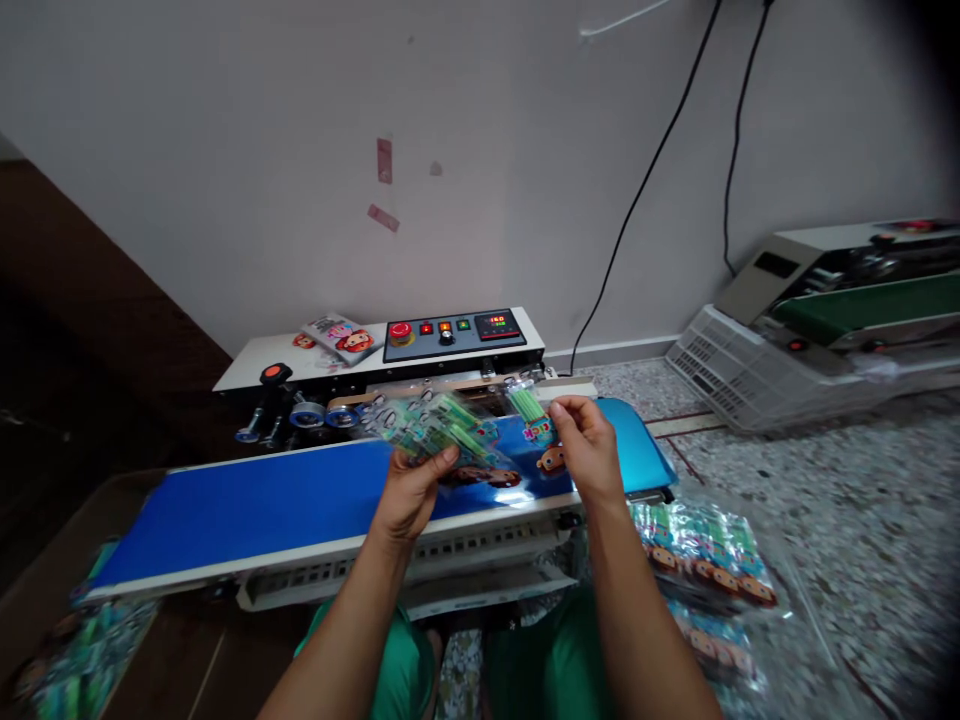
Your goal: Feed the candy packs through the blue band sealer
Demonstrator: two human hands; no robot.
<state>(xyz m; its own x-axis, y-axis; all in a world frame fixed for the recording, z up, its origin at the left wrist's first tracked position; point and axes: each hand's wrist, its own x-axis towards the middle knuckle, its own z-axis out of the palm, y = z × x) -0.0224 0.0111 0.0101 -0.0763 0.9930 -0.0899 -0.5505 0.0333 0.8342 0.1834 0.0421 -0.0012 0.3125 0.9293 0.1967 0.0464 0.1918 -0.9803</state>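
A bunch of clear printed packets with green sticks inside (pixel 442 425) is gripped in my left hand (pixel 412 485), its thumb pressed on top. My right hand (pixel 589 440) pinches the edge of a single packet (pixel 531 412) of the same kind, to the right of the bunch. Both hands are above the blue conveyor belt (pixel 277 510) of a band sealing machine (pixel 330 375). The single packet's top is close to the machine's guide strip; whether they touch, I cannot tell.
The control panel (pixel 454 335) shows lit buttons and a red display. Several packets in clear bags (pixel 705 560) lie on the floor at right. A cardboard box (pixel 172 650) with more packets stands lower left. A second machine (pixel 840 290) sits on a white crate (pixel 720 375).
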